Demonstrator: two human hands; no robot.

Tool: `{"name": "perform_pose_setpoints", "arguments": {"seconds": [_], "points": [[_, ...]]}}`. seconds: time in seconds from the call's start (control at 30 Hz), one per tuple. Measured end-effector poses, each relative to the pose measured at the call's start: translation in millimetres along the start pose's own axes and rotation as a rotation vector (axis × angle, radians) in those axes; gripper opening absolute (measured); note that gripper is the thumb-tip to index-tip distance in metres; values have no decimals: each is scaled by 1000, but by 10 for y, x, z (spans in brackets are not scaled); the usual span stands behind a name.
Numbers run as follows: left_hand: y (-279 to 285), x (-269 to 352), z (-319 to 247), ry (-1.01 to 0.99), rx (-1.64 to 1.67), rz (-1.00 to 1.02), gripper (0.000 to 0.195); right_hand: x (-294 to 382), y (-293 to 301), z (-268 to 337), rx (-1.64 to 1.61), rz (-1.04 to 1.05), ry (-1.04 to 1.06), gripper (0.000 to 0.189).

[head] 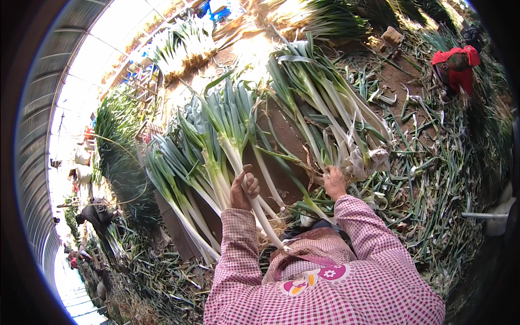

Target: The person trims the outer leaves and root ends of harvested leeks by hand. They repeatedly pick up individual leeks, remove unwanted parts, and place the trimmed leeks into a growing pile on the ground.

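My left hand is closed around the white shank of a long leek-like allium stalk, whose green leaves point away from me and whose root end lies near my lap. Left of it, several more stalks with trimmed white shanks lie side by side on a brown board. My right hand has its fingers at the root end of a stalk by the near edge of a second pile. Papery outer skins hang from that pile. How firmly the right fingers grip is partly hidden.
Stripped leaves and skins cover the ground at right. Upright bundles stand beyond the board, and a mass of green tops is at left. A person in red is at far right; another person bends at left.
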State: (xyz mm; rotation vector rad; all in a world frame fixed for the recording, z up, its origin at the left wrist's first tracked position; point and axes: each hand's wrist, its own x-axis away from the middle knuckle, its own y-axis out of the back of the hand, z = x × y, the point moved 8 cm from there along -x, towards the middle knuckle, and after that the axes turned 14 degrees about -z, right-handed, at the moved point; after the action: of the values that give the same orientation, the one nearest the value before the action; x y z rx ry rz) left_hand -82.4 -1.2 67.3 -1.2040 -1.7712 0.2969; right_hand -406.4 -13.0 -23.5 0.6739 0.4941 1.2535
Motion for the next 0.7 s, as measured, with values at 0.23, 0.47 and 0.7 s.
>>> {"name": "perform_pose_setpoints", "arguments": {"seconds": [0.23,0.47,0.7], "points": [[942,-29,-664,-403,-819,-609,42,-189,-386,-405,466,143,32,45],[1185,-163,-563,-593,-1672,-757,86,-393,-319,-102,462,105,106,42],[82,51,-214,-925,-1402,-426,30,-231,306,306,-417,173,-223,31]]}}
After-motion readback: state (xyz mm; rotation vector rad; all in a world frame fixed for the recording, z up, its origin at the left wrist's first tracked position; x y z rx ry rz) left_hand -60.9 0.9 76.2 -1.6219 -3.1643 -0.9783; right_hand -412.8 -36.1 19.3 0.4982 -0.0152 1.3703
